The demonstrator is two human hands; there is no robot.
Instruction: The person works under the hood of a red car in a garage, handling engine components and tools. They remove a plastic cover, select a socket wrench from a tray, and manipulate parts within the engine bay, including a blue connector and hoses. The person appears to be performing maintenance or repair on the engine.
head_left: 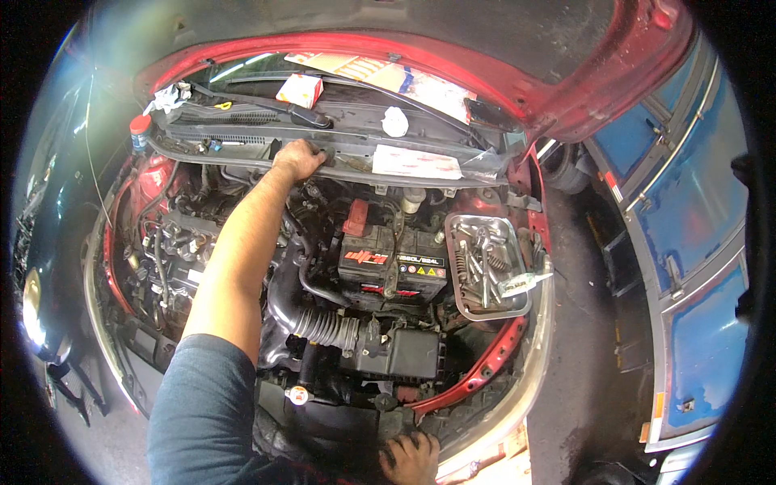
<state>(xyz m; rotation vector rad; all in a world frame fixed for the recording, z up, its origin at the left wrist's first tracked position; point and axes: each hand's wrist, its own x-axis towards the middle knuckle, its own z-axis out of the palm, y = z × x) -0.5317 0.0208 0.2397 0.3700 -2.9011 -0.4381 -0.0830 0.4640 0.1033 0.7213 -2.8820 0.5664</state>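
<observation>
Left hand [299, 159] up at the black cowl [349, 164], right hand [410, 458] resting down front

Cowl runs across the upper centre; left hand's curled at its edge, honestly can't tell if it's gripping anything. Right hand's at bottom centre, loosely spread.

Black cowl [347, 139] bearing crumpled white wad [394, 122], long pale packet [416, 162], engine bay [482, 368] bearing metal tray [478, 310]

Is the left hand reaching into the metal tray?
No, the left hand is at the cowl, left of the metal tray.
</observation>
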